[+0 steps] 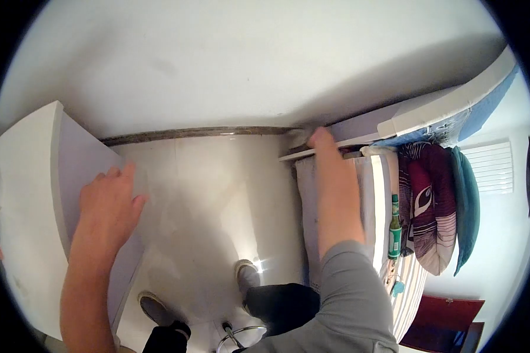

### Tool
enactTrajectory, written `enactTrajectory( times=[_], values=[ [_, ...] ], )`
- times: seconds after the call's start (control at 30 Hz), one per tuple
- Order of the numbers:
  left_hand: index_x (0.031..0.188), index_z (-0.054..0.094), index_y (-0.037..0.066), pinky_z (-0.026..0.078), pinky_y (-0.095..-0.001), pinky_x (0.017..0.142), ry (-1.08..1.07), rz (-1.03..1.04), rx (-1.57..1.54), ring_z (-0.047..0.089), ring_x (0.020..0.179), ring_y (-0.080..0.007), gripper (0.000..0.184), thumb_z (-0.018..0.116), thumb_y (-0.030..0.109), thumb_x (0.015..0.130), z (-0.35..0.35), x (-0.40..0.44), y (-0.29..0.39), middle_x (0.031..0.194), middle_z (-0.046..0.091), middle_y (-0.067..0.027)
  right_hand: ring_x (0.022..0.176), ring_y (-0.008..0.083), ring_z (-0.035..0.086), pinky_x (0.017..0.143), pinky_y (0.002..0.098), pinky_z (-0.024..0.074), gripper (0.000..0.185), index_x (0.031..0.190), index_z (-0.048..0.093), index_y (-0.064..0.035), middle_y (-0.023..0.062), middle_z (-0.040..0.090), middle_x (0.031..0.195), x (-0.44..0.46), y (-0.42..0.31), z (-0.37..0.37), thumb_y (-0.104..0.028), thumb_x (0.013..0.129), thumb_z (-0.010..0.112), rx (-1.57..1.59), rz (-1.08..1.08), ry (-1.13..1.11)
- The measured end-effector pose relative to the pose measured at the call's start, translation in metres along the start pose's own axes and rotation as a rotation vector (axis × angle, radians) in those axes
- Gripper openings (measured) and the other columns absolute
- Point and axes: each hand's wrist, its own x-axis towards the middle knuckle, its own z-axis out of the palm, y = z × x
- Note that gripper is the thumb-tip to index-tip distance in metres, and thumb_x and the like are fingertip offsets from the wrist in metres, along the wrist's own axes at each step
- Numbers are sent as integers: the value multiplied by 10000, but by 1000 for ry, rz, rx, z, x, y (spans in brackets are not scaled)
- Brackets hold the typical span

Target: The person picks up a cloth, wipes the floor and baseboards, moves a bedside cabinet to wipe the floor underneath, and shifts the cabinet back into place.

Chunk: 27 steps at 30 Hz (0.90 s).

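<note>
My left hand (111, 203) hangs in the air beside the side panel of a white cabinet or desk (26, 159). Its thumb stands away from the fingers, and nothing shows in it. Over by the wall, my right hand (322, 139) reaches to the narrow end of a pale board (297, 155) at the head of the bed. Motion blur smears that hand, and its fingers are mostly hidden. A blurred greyish patch lies just left of it; I cannot make out whether the hand holds anything.
The bed (409, 294) on the right carries a green bottle (395, 229), a patterned maroon bundle (433, 206) and a teal pillow (466, 206). A chrome stool ring (241, 336) stands near my feet. A dark skirting strip (206, 133) runs along the white wall (218, 65).
</note>
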Motion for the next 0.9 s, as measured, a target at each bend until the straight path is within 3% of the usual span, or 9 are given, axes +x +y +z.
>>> enactTrajectory(
  times=[0.03, 0.13, 0.33, 0.47, 0.57, 0.67, 0.8, 0.83, 0.9],
  values=[
    [1294, 562, 35, 543, -495, 884, -12, -2, -4, 656, 1062, -374, 493, 744, 234, 882, 1, -1, 1, 1138, 663, -194, 1195, 332, 638, 1023, 435, 516, 447, 1210, 692, -55, 191, 666, 1287, -10, 0, 28, -366, 892, 650, -394, -269, -260],
    [1306, 559, 36, 541, -488, 892, -23, -2, 6, 653, 1068, -369, 508, 750, 233, 879, 0, 0, 1, 1145, 665, -184, 1238, 342, 614, 1053, 482, 480, 469, 1259, 678, -67, 172, 649, 1331, -61, -57, 56, -374, 904, 654, -107, -141, -434],
    [1297, 559, 34, 536, -488, 899, 76, 8, -4, 649, 1070, -369, 513, 759, 225, 865, 3, -6, -3, 1144, 664, -177, 1324, 361, 565, 1112, 578, 409, 521, 1356, 650, -93, 134, 615, 1418, -68, -107, -26, -390, 928, 662, -396, -51, -433],
    [1214, 584, 32, 535, -492, 894, 69, 14, -39, 655, 1046, -368, 441, 753, 244, 865, 0, -6, -1, 1114, 670, -174, 1437, 333, 441, 1236, 526, 243, 507, 1477, 518, -62, 145, 491, 1538, -25, -84, -117, -302, 1032, 480, -832, 75, -343],
    [1242, 587, 23, 526, -485, 914, 0, -6, -53, 647, 1052, -372, 478, 766, 229, 850, 2, -7, 0, 1122, 665, -180, 1489, 363, 314, 1245, 486, 261, 634, 1554, 279, -10, 185, 317, 1612, -2, -64, -143, -214, 997, 504, 901, 437, 900],
    [1228, 592, 26, 526, -479, 918, 4, 12, -48, 646, 1051, -362, 469, 774, 222, 844, 2, -8, 4, 1117, 666, -176, 1443, 389, 377, 1209, 502, 324, 762, 1558, 259, -25, 245, 346, 1571, 79, -2, -46, -210, 927, 644, 483, 352, 1053],
    [1151, 594, 48, 540, -470, 896, 5, 50, 2, 660, 1046, -340, 375, 754, 244, 875, 8, -3, -3, 1086, 673, -158, 1385, 352, 465, 1139, 464, 402, 767, 1474, 402, -69, 208, 439, 1514, 56, -11, -12, -279, 834, 768, 706, 474, 729],
    [1151, 594, 48, 540, -470, 896, -3, 49, -4, 660, 1046, -340, 375, 754, 244, 875, 8, -1, -1, 1086, 673, -158, 1372, 337, 485, 1126, 450, 415, 732, 1445, 454, -82, 184, 473, 1498, 64, -3, 4, -305, 825, 773, 466, 517, 511],
    [1180, 589, 46, 540, -467, 892, -2, 36, 18, 658, 1029, -339, 395, 757, 228, 873, 6, -2, 8, 1067, 667, -153, 1347, 306, 527, 1100, 423, 441, 669, 1386, 558, -109, 136, 541, 1465, 73, 13, 22, -356, 807, 783, -496, 131, -275]
  ],
)
